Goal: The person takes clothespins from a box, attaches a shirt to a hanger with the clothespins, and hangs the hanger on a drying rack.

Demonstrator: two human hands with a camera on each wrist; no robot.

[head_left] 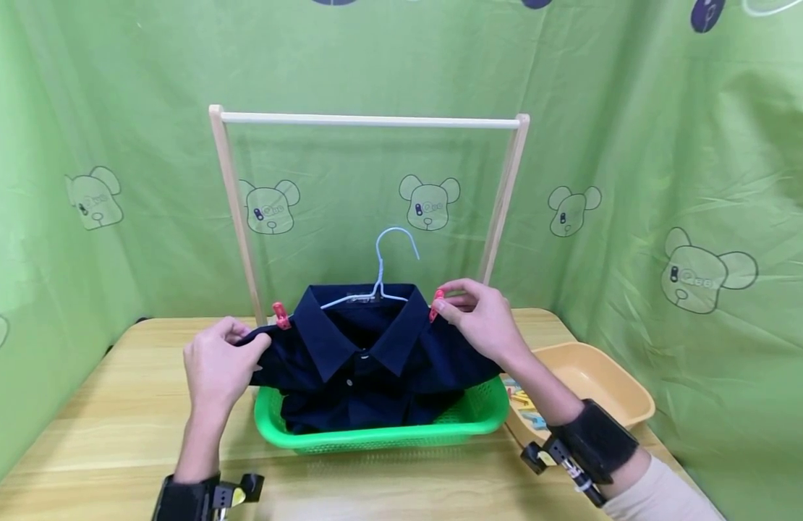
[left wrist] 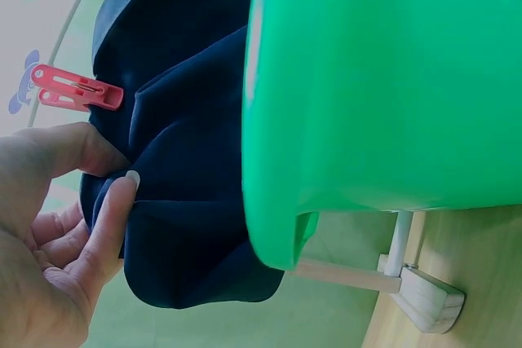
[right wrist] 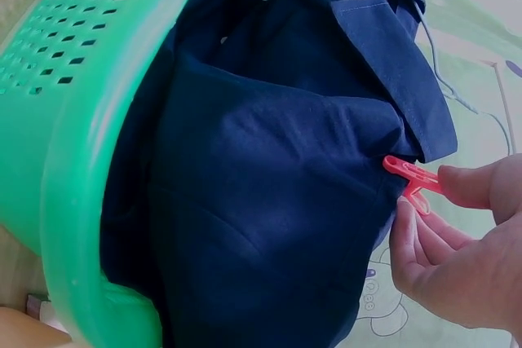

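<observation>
A dark navy collared shirt point(head_left: 349, 383) hangs on a light-blue wire hanger point(head_left: 380, 278), its lower part inside a green basket point(head_left: 382, 436). My left hand point(head_left: 219, 362) pinches the shirt's shoulder between thumb and fingers, as the left wrist view shows closely. Just above that grip, a red clothespin point(left wrist: 77, 89) is clipped on the same shoulder. With thumb and fingers, my right hand point(head_left: 479, 318) pinches a second red clothespin point(right wrist: 412, 178), whose tip sits on the other shoulder beside the collar point(right wrist: 400, 79). The hanger's arms are mostly hidden inside the shirt.
Behind the basket stands a wooden rack with a white crossbar point(head_left: 369, 121). At the right, a yellow-orange tray point(head_left: 597, 369) contains several coloured clothespins point(head_left: 521, 400), partly behind my right forearm. Green printed curtains point(head_left: 349, 195) surround the wooden table point(head_left: 128, 405).
</observation>
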